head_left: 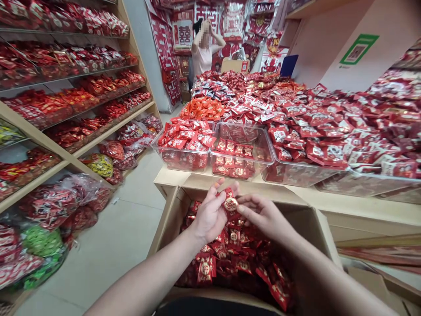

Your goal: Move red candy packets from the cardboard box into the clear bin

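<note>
My left hand (210,215) and my right hand (263,215) meet above an open cardboard box (171,219) full of small red candy packets (237,259). Both hands pinch a small stack of red packets (230,202) with a gold round mark, held between the fingertips. Just beyond the box, on a counter, stands a clear plastic bin (241,153) partly filled with the same red packets. A fuller clear bin (184,147) sits to its left.
Red packets (312,118) in heaps cover the counter to the right and back. Shelves (66,114) with bagged sweets line the left wall. A person in a pale top (204,50) stands at the far end of the aisle. Tiled floor (115,245) lies left of the box.
</note>
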The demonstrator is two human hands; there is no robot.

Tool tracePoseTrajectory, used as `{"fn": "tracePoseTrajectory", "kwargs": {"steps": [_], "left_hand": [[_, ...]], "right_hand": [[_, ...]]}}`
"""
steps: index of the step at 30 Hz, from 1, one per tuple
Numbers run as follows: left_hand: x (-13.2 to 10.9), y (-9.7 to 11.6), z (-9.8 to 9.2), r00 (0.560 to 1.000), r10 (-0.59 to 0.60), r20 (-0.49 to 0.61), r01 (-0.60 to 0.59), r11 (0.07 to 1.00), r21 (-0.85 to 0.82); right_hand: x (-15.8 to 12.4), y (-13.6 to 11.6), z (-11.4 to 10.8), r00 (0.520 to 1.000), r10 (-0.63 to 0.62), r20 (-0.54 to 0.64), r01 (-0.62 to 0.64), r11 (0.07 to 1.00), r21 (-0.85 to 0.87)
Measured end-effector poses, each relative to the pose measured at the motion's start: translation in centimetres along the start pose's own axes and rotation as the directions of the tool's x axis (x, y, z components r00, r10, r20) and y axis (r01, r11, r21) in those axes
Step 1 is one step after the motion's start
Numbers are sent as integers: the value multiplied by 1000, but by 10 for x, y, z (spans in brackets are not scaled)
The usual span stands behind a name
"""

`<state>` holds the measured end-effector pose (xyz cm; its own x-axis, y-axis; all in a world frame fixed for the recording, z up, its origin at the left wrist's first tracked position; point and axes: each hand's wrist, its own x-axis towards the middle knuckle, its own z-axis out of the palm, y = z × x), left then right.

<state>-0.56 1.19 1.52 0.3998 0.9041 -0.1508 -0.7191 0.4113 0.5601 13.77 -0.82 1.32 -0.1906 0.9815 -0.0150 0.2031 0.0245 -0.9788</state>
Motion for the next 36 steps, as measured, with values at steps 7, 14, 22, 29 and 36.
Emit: {"fn": "tracePoseTrajectory", "kwargs": {"steps": [7,14,22,29,36], "left_hand": [[1,-12,-6,999,34,24,-39,960,276],[-2,-14,-10,997,75,-29,-49,854,517],[-3,-3,-8,974,217,-69,-143,816,560],[-2,-7,-10,986,101,-129,-3,797,604],[-5,-5,-12,997,48,-56,-3,788,616]], "right_hand": [[-7,25,15,995,94,36,-100,963,251],[-11,36,16,999,-10,-46,16,992,128],[37,-39,-51,897,-354,-264,209,867,-453],[179,-38,-84,991,134,-11,-110,760,-641],[206,-10,-44,881,378,283,-55,678,-733]]}}
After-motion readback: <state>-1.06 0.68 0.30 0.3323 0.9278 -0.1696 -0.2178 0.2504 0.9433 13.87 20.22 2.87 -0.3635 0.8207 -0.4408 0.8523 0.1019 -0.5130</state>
